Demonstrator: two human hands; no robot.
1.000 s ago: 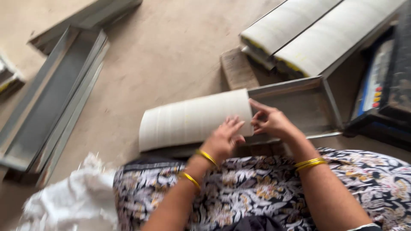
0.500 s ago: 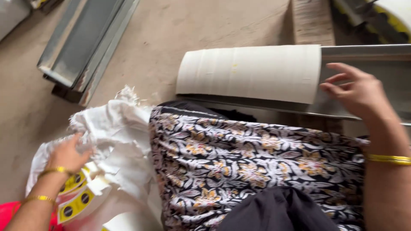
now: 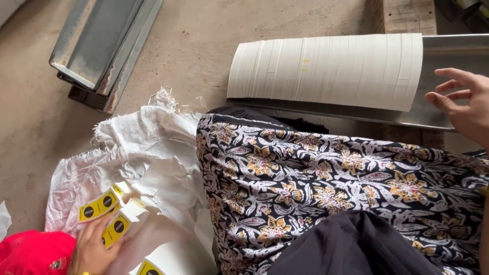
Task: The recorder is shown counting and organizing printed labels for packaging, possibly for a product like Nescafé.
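My left hand (image 3: 93,248) is at the bottom left, fingers on small white and yellow folded cartons (image 3: 109,211) that lie in an open white woven sack (image 3: 147,147). Whether it grips one, I cannot tell. My right hand (image 3: 461,104) hovers at the right edge with fingers spread and nothing in it, just beside the end of a long curved stack of flat white cartons (image 3: 326,69). That stack rests in a metal trough (image 3: 448,81). My lap, in black floral cloth (image 3: 331,188), fills the middle.
Stacked grey metal channels (image 3: 102,46) lie on the concrete floor at the upper left. A wooden block (image 3: 405,16) sits behind the trough. A red cloth (image 3: 30,252) shows at the bottom left corner.
My left hand left the white stack and reached down left into the sack, onto the yellow cartons. The view swung left and down. My right hand stayed by the stack's end.
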